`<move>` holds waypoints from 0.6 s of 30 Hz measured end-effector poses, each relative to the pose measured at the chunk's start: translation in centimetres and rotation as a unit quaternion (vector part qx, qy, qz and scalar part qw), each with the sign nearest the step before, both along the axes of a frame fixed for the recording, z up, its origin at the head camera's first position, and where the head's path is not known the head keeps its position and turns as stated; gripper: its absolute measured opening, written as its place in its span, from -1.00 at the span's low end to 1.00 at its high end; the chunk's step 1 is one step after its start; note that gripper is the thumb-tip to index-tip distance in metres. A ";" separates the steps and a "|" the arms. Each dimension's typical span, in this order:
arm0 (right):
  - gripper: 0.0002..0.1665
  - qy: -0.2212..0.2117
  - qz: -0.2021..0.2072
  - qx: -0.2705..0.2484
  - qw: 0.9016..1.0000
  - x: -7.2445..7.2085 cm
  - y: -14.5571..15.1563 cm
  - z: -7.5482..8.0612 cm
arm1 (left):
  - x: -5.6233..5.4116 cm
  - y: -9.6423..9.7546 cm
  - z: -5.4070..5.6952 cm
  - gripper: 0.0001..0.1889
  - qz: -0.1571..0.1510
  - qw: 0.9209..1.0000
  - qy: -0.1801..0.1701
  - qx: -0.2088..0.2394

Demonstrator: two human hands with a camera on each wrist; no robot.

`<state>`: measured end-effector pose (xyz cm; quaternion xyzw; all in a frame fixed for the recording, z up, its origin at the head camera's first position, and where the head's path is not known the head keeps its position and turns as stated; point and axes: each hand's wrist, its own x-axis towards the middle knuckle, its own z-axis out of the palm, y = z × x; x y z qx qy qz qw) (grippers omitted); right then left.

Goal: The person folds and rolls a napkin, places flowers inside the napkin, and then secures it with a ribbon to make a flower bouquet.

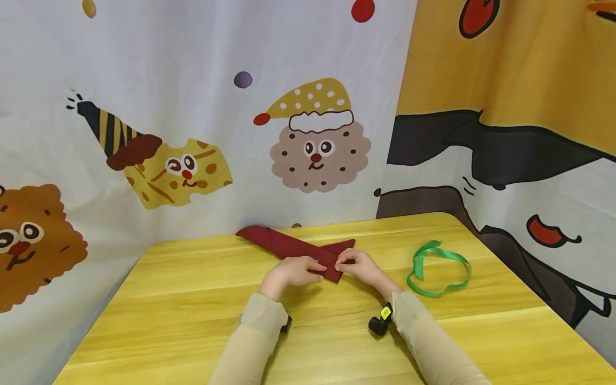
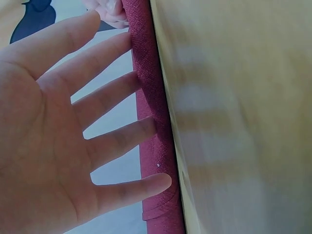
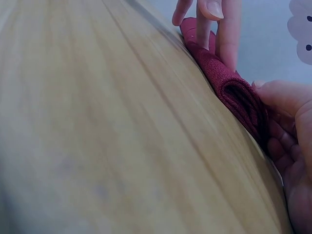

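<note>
A dark red cloth napkin (image 1: 289, 246), folded into a long narrow strip, lies slantwise near the far edge of the table. A short pointed flap (image 1: 340, 245) juts out from it on the right. My left hand (image 1: 294, 271) rests spread fingers on the strip; in the left wrist view these fingers (image 2: 119, 141) are straight, their tips against the cloth. At the strip's near right end, my right hand (image 1: 363, 267) pinches the fabric between thumb and fingers. Several layers show at the rolled end (image 3: 243, 105) in the right wrist view.
To the right on the wooden table (image 1: 192, 305) lies a green ribbon (image 1: 440, 293) in a loose loop. A white curtain (image 1: 192, 80) with cartoon prints hangs right behind the table's far edge. A small black device (image 1: 380, 323) is strapped at the right wrist.
</note>
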<state>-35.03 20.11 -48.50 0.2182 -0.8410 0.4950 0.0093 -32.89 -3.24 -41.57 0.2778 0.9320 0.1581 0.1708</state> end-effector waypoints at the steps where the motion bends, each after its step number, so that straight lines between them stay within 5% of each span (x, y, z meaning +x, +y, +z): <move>1: -0.95 -0.003 -0.003 -0.001 1.000 0.0 0.0 0.0 | 0.0 0.0 0.0 -0.58 0.000 1.000 0.000 0.001; 6: -0.94 0.017 0.003 0.006 1.000 0.5 0.0 0.5 | -0.1 0.1 0.1 -0.58 -0.004 1.000 0.003 -0.001; 10: -0.92 0.035 0.020 0.025 0.999 1.9 -0.4 2.5 | 0.0 0.2 0.3 -0.57 -0.009 1.000 -0.001 0.001; 18: -0.91 0.134 0.064 0.151 0.977 0.2 -0.2 1.5 | -0.1 0.0 0.4 -0.56 -0.015 1.000 0.002 -0.010</move>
